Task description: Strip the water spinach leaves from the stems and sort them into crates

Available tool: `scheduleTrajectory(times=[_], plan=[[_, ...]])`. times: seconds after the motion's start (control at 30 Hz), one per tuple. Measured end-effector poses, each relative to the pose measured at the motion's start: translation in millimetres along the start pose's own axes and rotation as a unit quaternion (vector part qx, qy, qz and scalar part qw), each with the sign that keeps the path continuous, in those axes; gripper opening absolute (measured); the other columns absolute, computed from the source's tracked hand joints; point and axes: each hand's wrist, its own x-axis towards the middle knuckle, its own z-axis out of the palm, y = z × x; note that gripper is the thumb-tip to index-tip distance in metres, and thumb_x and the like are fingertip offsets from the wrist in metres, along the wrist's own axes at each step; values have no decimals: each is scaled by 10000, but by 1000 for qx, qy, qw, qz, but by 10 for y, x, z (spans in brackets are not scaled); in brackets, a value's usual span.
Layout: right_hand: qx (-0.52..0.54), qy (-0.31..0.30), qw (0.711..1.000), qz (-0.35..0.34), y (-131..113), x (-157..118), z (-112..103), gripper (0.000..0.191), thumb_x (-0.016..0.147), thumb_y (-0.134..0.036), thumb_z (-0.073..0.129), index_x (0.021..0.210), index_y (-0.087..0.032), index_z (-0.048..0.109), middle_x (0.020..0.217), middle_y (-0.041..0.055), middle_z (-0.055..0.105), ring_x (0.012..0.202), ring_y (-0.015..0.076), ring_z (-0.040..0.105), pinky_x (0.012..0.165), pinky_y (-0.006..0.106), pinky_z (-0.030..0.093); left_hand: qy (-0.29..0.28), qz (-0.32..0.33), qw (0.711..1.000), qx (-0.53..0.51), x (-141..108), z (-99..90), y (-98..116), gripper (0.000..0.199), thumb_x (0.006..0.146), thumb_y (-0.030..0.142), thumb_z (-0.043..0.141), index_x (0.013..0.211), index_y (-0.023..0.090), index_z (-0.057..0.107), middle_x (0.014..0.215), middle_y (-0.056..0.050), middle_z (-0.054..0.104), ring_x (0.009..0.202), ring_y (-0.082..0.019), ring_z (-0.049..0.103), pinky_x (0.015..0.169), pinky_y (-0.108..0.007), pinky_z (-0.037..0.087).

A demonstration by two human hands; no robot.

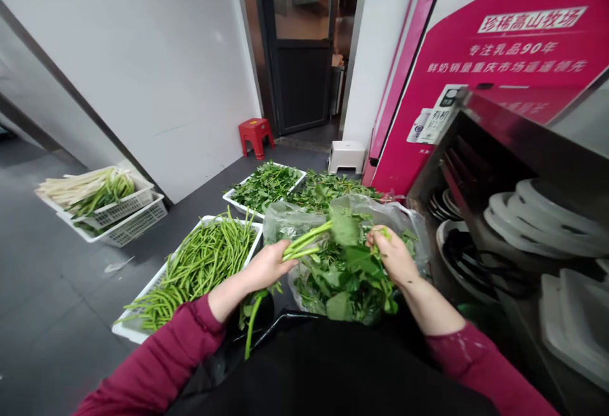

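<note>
Stems [307, 242], slender and light green, clamped in left hand [270, 265] over clear plastic bag [284, 218] of green leaves [349, 279]; right hand [394, 257] pinched on light-green sprig [386, 233] toward bag's right edge. On grey tiled floor [61, 295], beyond bag's left edge, white rectangular plastic basket [129, 332] of green stalks [209, 251].

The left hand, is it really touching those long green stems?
Touching. The head view shows it plainly: the left hand is closed around the green stems, with their lengths sticking out past the thumb and fingers.
</note>
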Motion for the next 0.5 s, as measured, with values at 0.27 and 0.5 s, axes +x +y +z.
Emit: scheduleTrajectory(times=[0.27, 0.5], plan=[[-366, -6, 880, -304, -307, 69, -553, 134, 809, -316, 525, 829, -190, 567, 768, 32, 605, 711, 154, 556, 678, 276, 441, -62, 10, 983, -174, -154, -279, -231, 333, 741, 411, 516, 948, 151, 528, 731, 24, 548, 552, -82, 449, 538, -206, 410], [-430, -119, 795, -412, -556, 240, -2, 222, 860, -228, 444, 1043, -170, 555, 984, 90, 580, 882, 176, 546, 774, 302, 475, -42, 32, 995, -84, -184, -309, -91, 256, 717, 367, 526, 861, 155, 532, 762, 8, 543, 693, -126, 486, 653, -237, 424]])
